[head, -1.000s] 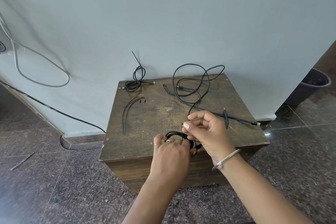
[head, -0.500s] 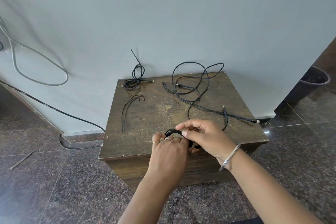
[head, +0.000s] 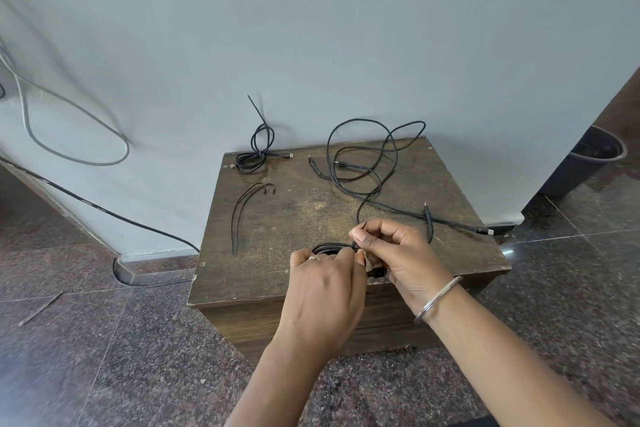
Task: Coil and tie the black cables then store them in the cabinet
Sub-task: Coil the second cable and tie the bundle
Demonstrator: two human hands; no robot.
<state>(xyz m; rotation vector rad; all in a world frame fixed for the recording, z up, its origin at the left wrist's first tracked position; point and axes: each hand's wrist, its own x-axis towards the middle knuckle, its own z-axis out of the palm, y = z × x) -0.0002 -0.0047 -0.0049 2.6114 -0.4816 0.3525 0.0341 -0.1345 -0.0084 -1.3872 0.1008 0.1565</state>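
Observation:
A small coil of black cable lies near the front edge of the wooden cabinet top. My left hand grips the coil and covers most of it. My right hand pinches a thin black tie at the coil's right side. A loose black cable sprawls over the back right of the top, one end lying near the right edge. A tied cable bundle leans at the back left against the wall. Two thin black ties lie on the left part.
The cabinet stands against a grey wall on a dark stone floor. A grey cable and a black cable hang along the wall at left. A dark bin stands at the right.
My right hand has come down from above the coil to its right side and now pinches the tie close against my left hand. The view shifted slightly.

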